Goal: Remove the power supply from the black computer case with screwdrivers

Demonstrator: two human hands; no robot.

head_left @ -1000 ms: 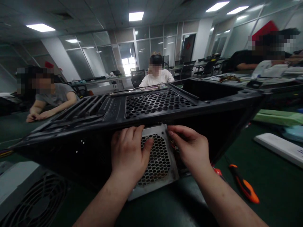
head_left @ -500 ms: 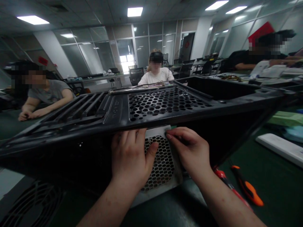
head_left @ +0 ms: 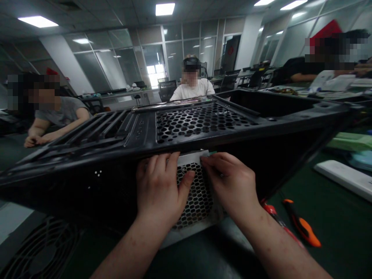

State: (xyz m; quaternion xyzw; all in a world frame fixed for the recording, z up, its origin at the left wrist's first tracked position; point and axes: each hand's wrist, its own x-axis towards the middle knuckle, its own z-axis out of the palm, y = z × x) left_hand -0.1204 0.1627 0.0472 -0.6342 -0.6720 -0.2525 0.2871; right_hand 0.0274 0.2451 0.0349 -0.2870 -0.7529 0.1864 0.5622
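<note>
A black computer case (head_left: 139, 135) lies in front of me, its perforated rear face tilted up. Under its near edge sits a power supply unit (head_left: 197, 197) with a bare metal honeycomb grille. My left hand (head_left: 159, 186) is laid over the unit's left part, fingers bent against its upper left side and thumb across the grille. At the unit's upper right corner, my right hand (head_left: 232, 178) pinches with thumb and forefinger; what lies between the fingertips is too small or hidden to make out. A bit of green shows behind these fingers.
On the green table at right lie an orange-and-black tool (head_left: 305, 230), a red-handled tool (head_left: 276, 217) and a white bar-shaped object (head_left: 345, 180). A round fan grille (head_left: 46, 252) is at lower left. Several people sit around, one (head_left: 192, 87) straight across.
The view has shifted slightly. My right fingertips have moved a little left and turned at the unit's corner; my left hand keeps its place on the unit.
</note>
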